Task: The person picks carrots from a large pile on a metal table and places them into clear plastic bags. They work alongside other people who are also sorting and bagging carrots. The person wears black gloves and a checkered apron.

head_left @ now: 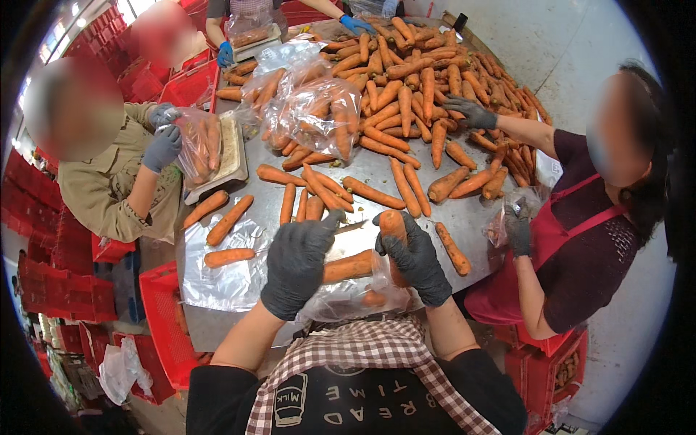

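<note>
My left hand (296, 262), in a black glove, is closed at the near side of the table. A thin, dark, blade-like piece (351, 227) sticks out by its fingertips; the hand hides the rest. My right hand (417, 259), gloved the same, grips a thick carrot (394, 226) held upright with its blunt end up. Between my hands another carrot (349, 267) lies across a clear plastic bag (362, 296), over a pale surface. Several loose carrots (368, 193) lie just beyond my hands, and one carrot (452, 249) rests right of my right hand.
A large carrot heap (428, 72) covers the table's far right. Filled clear bags (312, 116) sit left of it. Co-workers stand left, right and far; the left one holds a bag of carrots (199, 145) over a scale (230, 156). Red crates (163, 319) flank the table.
</note>
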Available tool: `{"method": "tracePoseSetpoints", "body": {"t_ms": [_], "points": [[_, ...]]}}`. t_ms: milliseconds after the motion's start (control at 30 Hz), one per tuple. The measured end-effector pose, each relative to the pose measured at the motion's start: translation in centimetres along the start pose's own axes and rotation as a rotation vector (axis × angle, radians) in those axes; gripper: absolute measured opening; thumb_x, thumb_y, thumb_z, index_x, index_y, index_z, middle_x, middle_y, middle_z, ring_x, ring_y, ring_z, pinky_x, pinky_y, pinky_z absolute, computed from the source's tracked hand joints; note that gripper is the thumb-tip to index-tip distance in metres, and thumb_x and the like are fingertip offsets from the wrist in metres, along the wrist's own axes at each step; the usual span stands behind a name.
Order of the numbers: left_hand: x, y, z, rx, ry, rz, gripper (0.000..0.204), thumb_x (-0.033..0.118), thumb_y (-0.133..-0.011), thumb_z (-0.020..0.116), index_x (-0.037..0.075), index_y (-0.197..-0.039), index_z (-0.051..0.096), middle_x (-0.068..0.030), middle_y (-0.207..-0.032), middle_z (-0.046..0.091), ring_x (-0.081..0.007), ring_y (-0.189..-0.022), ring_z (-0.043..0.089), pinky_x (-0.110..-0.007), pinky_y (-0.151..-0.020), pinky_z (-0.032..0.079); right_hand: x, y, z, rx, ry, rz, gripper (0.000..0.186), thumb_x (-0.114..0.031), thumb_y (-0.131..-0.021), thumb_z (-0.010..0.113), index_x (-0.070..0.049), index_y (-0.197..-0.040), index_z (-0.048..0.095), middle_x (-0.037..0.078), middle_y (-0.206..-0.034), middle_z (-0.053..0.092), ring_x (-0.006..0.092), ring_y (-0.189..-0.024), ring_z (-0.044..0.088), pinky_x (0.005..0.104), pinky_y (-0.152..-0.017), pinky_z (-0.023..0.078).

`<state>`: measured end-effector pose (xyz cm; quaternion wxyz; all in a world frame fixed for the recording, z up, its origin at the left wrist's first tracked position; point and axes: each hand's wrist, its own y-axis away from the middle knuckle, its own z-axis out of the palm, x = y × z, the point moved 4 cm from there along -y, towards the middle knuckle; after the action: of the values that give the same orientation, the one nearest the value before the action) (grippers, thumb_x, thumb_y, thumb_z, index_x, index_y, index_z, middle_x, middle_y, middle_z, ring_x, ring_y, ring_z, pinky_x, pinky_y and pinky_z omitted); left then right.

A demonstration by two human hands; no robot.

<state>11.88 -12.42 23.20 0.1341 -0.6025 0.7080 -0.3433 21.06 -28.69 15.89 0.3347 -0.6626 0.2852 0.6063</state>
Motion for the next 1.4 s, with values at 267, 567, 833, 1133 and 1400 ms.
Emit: {"method": "tracePoseSetpoints", "body": {"t_ms": [267,567,833,1133,1400], "points": [[2.2,0.1,2.0,-0.07,-0.056,0.09,0.055,0.004,-0.074,0.055,0.009,-0.127,0.043,-0.0027,-0.079,0.047,-0.0177,-0.071,0.046,-0.031,-0.066,0.039,-2.0,1.0,0.1,0.097,0.313,-0.065,0.045,-0.039,-0.079,0.061,-0.01,-0.111,0.051,0.012,-0.084,0.063,0.0252,-0.078,0.063,0.0321,-0.066,0.048],[0.5,0.0,2.9,-0.102,-0.235,-0.017,0.05,0.003,-0.073,0.053,0.008,-0.122,0.046,-0.0042,-0.077,0.048,-0.0192,-0.069,0.047,-0.033,-0.064,0.04,-3.0,1.4,0.4,0.045,0.328,-0.142,0.043,-0.032,-0.079,0.063,-0.006,-0.111,0.05,0.012,-0.079,0.063,0.0237,-0.074,0.064,0.0322,-0.066,0.048],[-2.2,0.7,2.3,0.141,0.187,-0.31,0.029,0.005,-0.086,0.047,0.003,-0.114,0.051,-0.0116,-0.09,0.056,-0.0245,-0.081,0.055,-0.032,-0.072,0.044,1.1,-1.3,-5.1,0.38,-0.94,-0.107,0.05,-0.04,-0.082,0.057,-0.007,-0.115,0.041,0.009,-0.099,0.053,0.0186,-0.087,0.055,0.0351,-0.079,0.048],[-0.9,1.8,4.8,0.139,0.254,-0.376,0.021,-0.001,-0.08,0.046,0.003,-0.1,0.053,-0.0144,-0.081,0.057,-0.0313,-0.072,0.058,-0.035,-0.063,0.046,5.5,-3.0,-1.7,0.31,-1.734,0.297,0.057,-0.034,-0.082,0.058,-0.003,-0.124,0.034,0.02,-0.123,0.041,0.0315,-0.111,0.045,0.0472,-0.091,0.042],[1.1,0.9,8.2,0.036,0.176,-0.163,0.029,0.002,-0.078,0.053,0.004,-0.108,0.053,-0.0125,-0.08,0.056,-0.0274,-0.074,0.056,-0.036,-0.065,0.044,5.9,-2.2,1.0,0.316,-1.911,0.291,0.059,-0.034,-0.084,0.056,0.001,-0.125,0.031,0.021,-0.124,0.039,0.0308,-0.112,0.044,0.0397,-0.096,0.04]]}}
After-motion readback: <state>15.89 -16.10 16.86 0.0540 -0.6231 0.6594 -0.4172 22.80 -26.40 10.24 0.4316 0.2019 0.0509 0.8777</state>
